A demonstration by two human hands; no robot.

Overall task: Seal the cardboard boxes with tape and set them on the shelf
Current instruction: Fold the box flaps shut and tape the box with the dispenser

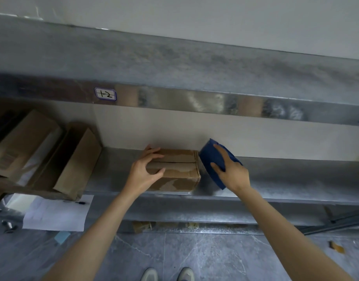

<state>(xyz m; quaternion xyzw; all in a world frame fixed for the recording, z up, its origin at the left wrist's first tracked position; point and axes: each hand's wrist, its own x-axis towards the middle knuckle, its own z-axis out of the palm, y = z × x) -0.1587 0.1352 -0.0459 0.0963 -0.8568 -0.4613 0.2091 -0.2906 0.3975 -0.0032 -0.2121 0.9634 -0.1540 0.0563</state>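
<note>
We had a single view, from a wide-angle camera worn on the head, and it faced forward and down at a metal shelf [286, 175] set against a pale wall [195, 130]. We stood close: both forearms ran in from the bottom edge, and the left hand [143, 172] on the cardboard box [180, 169] and the right hand [233, 173] on the blue tape dispenser [212, 157] sat near mid-frame. The downward tilt took in the grey floor [195, 256] and the toes of two shoes [149, 274] at the bottom edge. The upper shelf [174, 57] crossed the top of the frame, its upper surface showing, its straight edges bowed and slanted by the lens.
</note>
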